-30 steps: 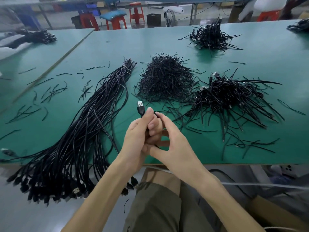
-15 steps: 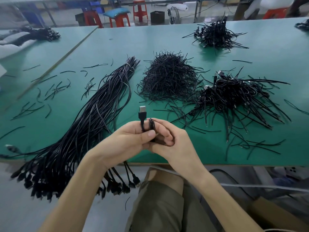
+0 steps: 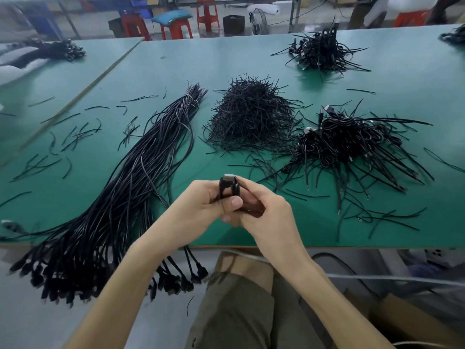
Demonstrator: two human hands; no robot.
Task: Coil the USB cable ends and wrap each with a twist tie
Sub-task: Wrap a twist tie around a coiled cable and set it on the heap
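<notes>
Mid-batch, by my read. Pile of tied black coiled cables [image 3: 352,144] sits toward the green counter's [image 3: 377,79] right side. Big bundle of straight black USB cables [image 3: 120,192] on the left drapes over the near edge, not yet done. Small black USB cable coil [image 3: 228,188] is above the near edge, plug up. Left hand [image 3: 206,201] and right hand [image 3: 266,215] both curl round it, fingers [image 3: 232,204] pinching the loops. Can't tell if a tie is on it. Heap of black twist ties [image 3: 251,117] mid-counter.

Green worktable [image 3: 156,71]; red stools [image 3: 176,28] beyond far edge; grey floor [image 3: 22,321]; fan [image 3: 258,21] behind.
</notes>
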